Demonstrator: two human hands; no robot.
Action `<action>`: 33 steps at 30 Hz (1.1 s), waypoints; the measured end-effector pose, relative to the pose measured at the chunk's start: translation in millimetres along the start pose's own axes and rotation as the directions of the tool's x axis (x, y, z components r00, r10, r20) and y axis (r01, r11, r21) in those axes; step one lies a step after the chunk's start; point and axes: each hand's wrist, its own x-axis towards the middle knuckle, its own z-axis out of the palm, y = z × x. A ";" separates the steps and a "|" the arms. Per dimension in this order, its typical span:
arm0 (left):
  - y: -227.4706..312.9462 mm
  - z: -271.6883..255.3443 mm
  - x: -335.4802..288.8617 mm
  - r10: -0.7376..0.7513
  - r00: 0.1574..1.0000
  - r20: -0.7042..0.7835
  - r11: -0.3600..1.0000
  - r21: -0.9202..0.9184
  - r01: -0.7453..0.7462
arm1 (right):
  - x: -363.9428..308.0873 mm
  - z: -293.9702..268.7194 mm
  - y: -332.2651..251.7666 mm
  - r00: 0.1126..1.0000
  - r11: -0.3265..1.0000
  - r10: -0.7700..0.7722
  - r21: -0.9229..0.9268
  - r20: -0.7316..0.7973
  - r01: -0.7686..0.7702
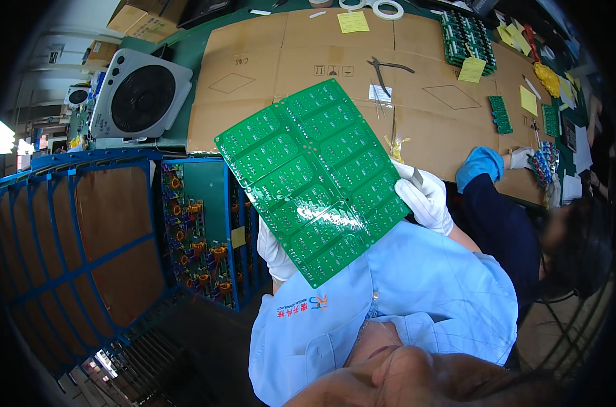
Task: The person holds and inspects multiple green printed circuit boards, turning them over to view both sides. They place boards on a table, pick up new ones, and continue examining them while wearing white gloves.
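A large green circuit board panel (312, 178) is tilted in front of my chest, divided by slots into several sections. Rows of small solder points and white marks cover its face, and light glares off the lower part. My right hand (426, 198), in a white glove, grips the panel's right edge. A small flat grey piece (417, 178) shows by those fingers; I cannot make out what it is. At the lower left edge my left hand (272, 252), also white-gloved, holds the panel, its fingers mostly hidden behind it.
Cardboard (253, 61) covers the bench, with pliers (388, 71), a yellow note (353, 22) and stacked circuit boards (467, 42) on it. A fan (142, 95) stands left, above a blue rack (84, 244) holding boards. At right a co-worker's blue-sleeved arm (481, 168) reaches over the bench.
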 end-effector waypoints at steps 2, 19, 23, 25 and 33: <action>-0.2 -0.5 0.5 0.003 1.000 0.000 1.000 0.014 -0.003 | -0.5 -0.1 -4.6 1.000 1.000 0.019 0.007 0.007 -0.019; 0.1 -2.3 -5.0 0.021 1.000 -0.020 0.995 0.098 -0.019 | -3.2 3.3 -1.7 0.996 0.974 0.093 0.206 -0.001 -0.091; 1.8 0.8 -7.4 0.010 1.000 -0.027 0.996 0.086 -0.008 | -4.3 5.6 -0.5 0.994 0.967 0.108 0.233 -0.012 -0.102; 5.3 6.5 -5.3 -0.006 0.999 0.037 0.993 -0.115 0.010 | -4.2 7.0 -1.6 0.994 0.962 0.107 0.255 -0.013 -0.100; 8.6 17.6 0.8 0.008 0.988 0.157 0.865 -0.496 0.072 | -4.5 8.0 1.5 0.995 0.963 0.103 0.249 0.002 -0.100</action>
